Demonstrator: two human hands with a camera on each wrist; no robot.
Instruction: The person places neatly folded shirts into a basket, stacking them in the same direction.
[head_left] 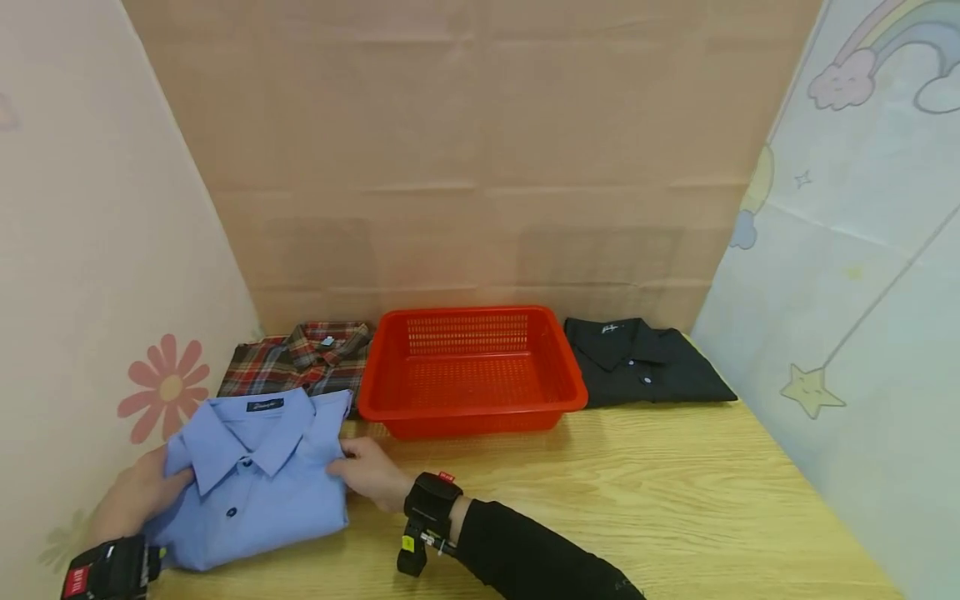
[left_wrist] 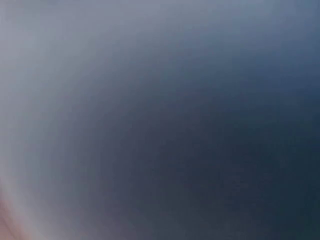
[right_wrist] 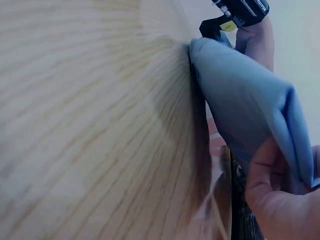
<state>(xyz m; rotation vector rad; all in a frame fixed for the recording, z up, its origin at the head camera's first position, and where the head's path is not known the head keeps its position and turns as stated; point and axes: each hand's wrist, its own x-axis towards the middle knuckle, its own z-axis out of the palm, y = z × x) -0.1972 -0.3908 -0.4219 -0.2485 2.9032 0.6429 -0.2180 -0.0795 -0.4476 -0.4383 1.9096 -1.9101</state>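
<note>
Here, the folded blue shirt [head_left: 258,492] is at the table's [head_left: 637,492] front left, its side edge pinched between the right hand's [head_left: 372,473] thumb and fingers, while the left hand [head_left: 141,493] grips the opposite edge, thumb on top and fingers hidden by the cloth. It blocks part of the plaid shirt [head_left: 258,367] beside the basket [head_left: 468,410], and whether its lower edge touches the wood is hard to tell. The left wrist view gives only a blue-grey blur.
</note>
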